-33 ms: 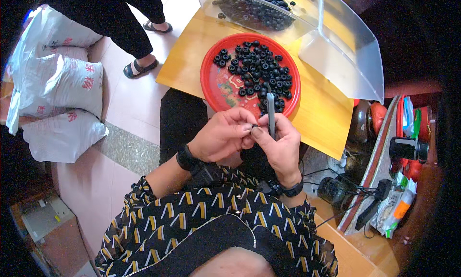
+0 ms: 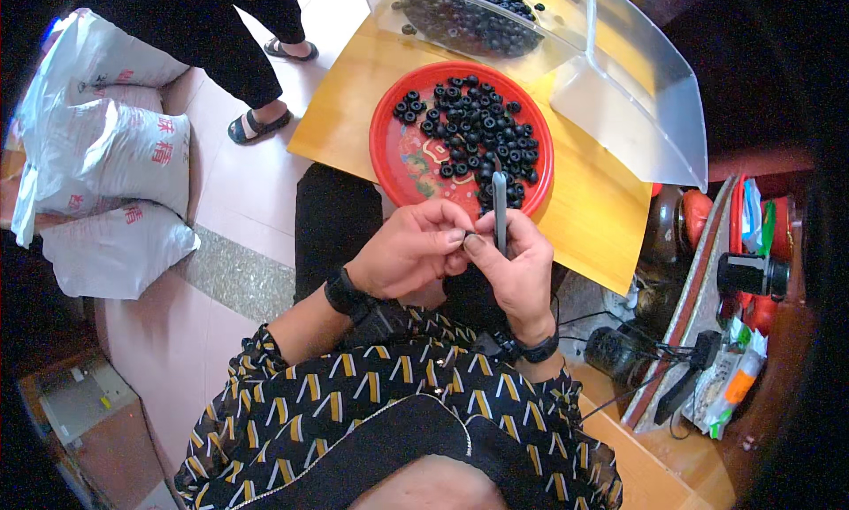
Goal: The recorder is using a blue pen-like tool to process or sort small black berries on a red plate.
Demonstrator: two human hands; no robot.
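My left hand [image 2: 402, 252] is closed, its thumb and finger pinching one edge of a small black part [image 2: 469, 233]. From the other side the thumb of my right hand [image 2: 517, 276] presses on the same part, which the fingertips mostly cover. A slim grey tool with a pointed tip [image 2: 500, 211] is also gripped in my right hand, pointing away from me over the tray; its exact kind is unclear. Just beyond both hands lies a round red tray [image 2: 380, 152] with a printed bottom. Many small black ring-shaped parts [image 2: 478, 125] are heaped in it, mostly toward the right.
The tray rests on a yellow wooden tabletop [image 2: 592, 205]. Behind it stands a clear plastic bin [image 2: 650, 112], with more black parts at the far end. White sacks [image 2: 133, 156] are piled at left, near a standing person's legs [image 2: 239, 59]. Cables and jars crowd the right.
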